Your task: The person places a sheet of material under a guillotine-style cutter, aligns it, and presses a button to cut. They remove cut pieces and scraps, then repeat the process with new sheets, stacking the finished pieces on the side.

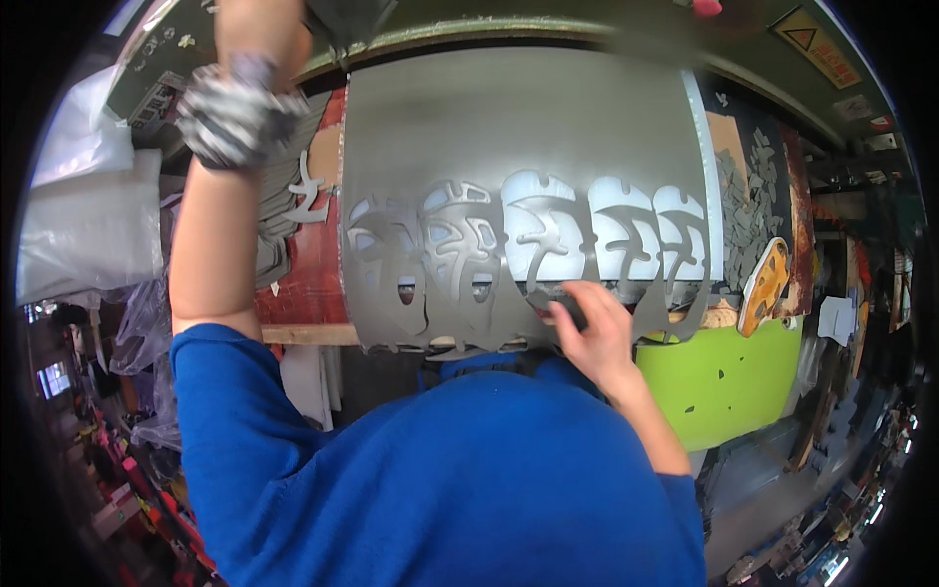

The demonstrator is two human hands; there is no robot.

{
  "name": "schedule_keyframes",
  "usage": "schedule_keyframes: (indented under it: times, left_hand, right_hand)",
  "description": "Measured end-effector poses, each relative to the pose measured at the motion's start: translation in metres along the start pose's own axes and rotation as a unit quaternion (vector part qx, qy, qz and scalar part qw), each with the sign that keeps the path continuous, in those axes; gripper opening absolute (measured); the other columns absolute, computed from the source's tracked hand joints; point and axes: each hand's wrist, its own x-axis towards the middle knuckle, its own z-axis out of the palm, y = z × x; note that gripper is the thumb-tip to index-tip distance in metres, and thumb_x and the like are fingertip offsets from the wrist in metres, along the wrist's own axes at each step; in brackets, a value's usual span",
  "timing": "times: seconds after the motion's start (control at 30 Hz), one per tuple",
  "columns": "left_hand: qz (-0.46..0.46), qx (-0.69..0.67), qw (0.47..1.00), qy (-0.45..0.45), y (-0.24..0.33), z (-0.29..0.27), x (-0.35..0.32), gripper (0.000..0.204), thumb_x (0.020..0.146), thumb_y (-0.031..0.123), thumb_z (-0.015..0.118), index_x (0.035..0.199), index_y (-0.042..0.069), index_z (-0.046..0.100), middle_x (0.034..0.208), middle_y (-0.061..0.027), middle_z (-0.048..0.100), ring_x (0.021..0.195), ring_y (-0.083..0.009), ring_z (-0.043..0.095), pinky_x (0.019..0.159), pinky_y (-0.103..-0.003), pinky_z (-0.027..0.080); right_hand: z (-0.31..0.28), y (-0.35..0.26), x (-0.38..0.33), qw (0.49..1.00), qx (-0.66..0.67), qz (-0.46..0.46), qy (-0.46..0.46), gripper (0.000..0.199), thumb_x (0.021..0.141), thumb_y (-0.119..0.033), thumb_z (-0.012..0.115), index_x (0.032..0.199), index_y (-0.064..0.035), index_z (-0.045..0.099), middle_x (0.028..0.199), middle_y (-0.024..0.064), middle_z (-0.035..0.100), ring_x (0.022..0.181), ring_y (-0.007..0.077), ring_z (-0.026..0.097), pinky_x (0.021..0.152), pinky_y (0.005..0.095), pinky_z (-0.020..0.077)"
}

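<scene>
A large grey foam sheet [528, 117] lies across the worktable, its near part cut through with several rows of curved openings. Through these openings a pale white-blue surface shows. My right hand [599, 338] is at the sheet's near edge, thumb and fingers closed around a small dark grey foam piece [567, 311]. My left arm stretches far forward, a black-and-white band around the wrist. At the top of the view, my left hand [259, 39] is by the green machine [489, 31]; motion smears it, and its fingers cannot be made out.
Stacked grey foam cutouts [284, 210] lie left of the sheet on a red board [318, 264]. To the right are a heap of grey scraps [748, 196], an orange-yellow cutting die [765, 287] and a lime-green panel [724, 382]. Plastic-wrapped bundles [88, 225] stand far left.
</scene>
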Motion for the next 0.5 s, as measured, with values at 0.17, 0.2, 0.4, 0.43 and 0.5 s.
schedule_keyframes:
  times: [0.17,0.2,0.4,0.43,0.5]
  left_hand:
    - [0.161,0.168,0.902,-0.364,-0.023,0.058,-0.175,0.05,0.068,0.012,0.07,0.117,0.008,0.06,0.083,-0.0059,0.054,0.078,-0.0237,0.054,0.079,-0.039,0.046]
    - [0.149,0.149,0.869,-0.448,-0.026,0.061,-0.203,0.061,0.066,0.017,0.074,0.124,0.01,0.056,0.083,-0.0049,0.047,0.081,-0.0239,0.052,0.084,-0.041,0.043]
    - [0.125,0.185,0.86,-0.459,-0.043,0.061,-0.265,0.068,0.07,0.041,0.073,0.13,0.014,0.055,0.096,-0.006,0.052,0.096,-0.0226,0.054,0.093,-0.042,0.038]
    - [0.142,0.187,0.849,-0.473,-0.046,0.061,-0.264,0.068,0.071,0.044,0.071,0.13,0.014,0.055,0.097,-0.0058,0.053,0.097,-0.0224,0.054,0.093,-0.042,0.038]
    - [0.145,0.176,0.874,-0.429,-0.051,0.065,-0.262,0.068,0.073,0.048,0.068,0.131,0.015,0.055,0.099,-0.0056,0.053,0.099,-0.0223,0.054,0.093,-0.042,0.039]
  right_hand:
    - [0.033,-0.001,0.03,0.901,0.248,0.221,-0.281,0.021,0.076,-0.018,0.076,0.073,-0.0016,0.064,0.083,0.0087,0.065,0.061,0.0102,0.055,0.055,0.0266,0.0456]
    - [0.037,0.004,0.035,0.854,0.235,0.291,-0.362,0.02,0.076,-0.019,0.076,0.072,-0.0022,0.064,0.076,0.0061,0.064,0.06,0.007,0.051,0.053,0.0247,0.0426]
    - [0.051,0.033,0.028,0.719,0.533,0.311,-0.32,0.01,0.075,-0.006,0.063,0.068,-0.0004,0.062,0.064,0.0008,0.055,0.064,0.0072,0.047,0.059,0.0242,0.0342]
    - [0.051,0.037,0.025,0.705,0.559,0.3,-0.318,0.01,0.075,-0.006,0.061,0.067,-0.0006,0.061,0.064,0.0009,0.055,0.064,0.0076,0.046,0.06,0.0239,0.0338]
    - [0.051,0.044,0.021,0.683,0.602,0.293,-0.292,0.013,0.074,-0.008,0.057,0.063,-0.0009,0.058,0.061,0.0018,0.05,0.064,0.0098,0.043,0.062,0.0228,0.0311]
